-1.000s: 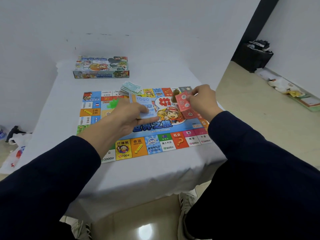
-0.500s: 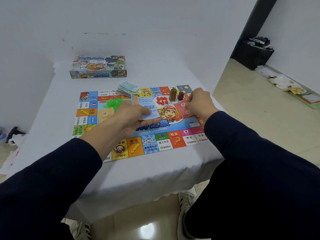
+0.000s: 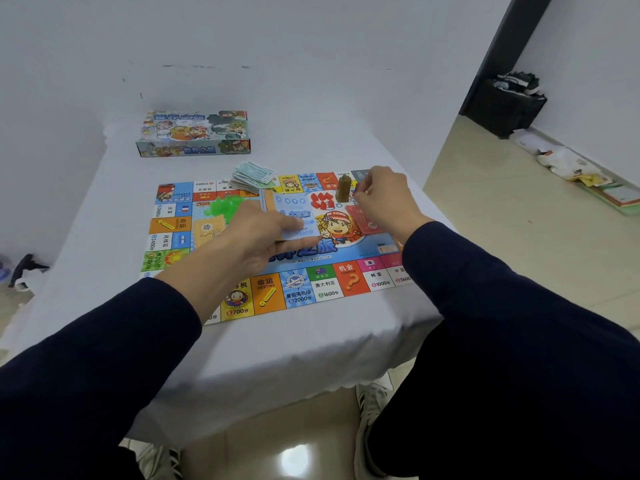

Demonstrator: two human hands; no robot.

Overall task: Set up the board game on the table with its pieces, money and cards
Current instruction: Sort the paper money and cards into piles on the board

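We take the game board (image 3: 304, 271) as our landmark: it lies flat on the white-draped bench (image 3: 104, 237), its near edge close to the bench's front edge. Over the board's middle, our left hand (image 3: 263, 233) pinches a pale blue stack of cards (image 3: 294, 216) between thumb and fingers, the stack held just above the printed cartoon figure at the board's centre. We cannot tell whether the stack's lower edge touches the board.

Toward the board's far right corner, our right hand (image 3: 381, 199) has its fingers curled, the fingertips drawn together around something small and dark beside the brown playing piece (image 3: 344, 188); what that grip pinches is too hidden for us to name. The brown piece stands upright on the board, just left of those fingertips. Under the right wrist, a red stack of cards (image 3: 367, 223) lies on the board's centre panel, to the right of the cartoon figure.

At the board's far edge, a loose pile of greenish paper money (image 3: 254, 176) overlaps the border squares. Just nearer than it and to the left, a cluster of green plastic pieces (image 3: 223, 207) sits on the board, partly hidden by the left hand. A tan card deck (image 3: 207, 232) lies on the board's left inner area.

Beyond the board, well apart from it toward the wall, the game box (image 3: 194, 133) rests on the bench.
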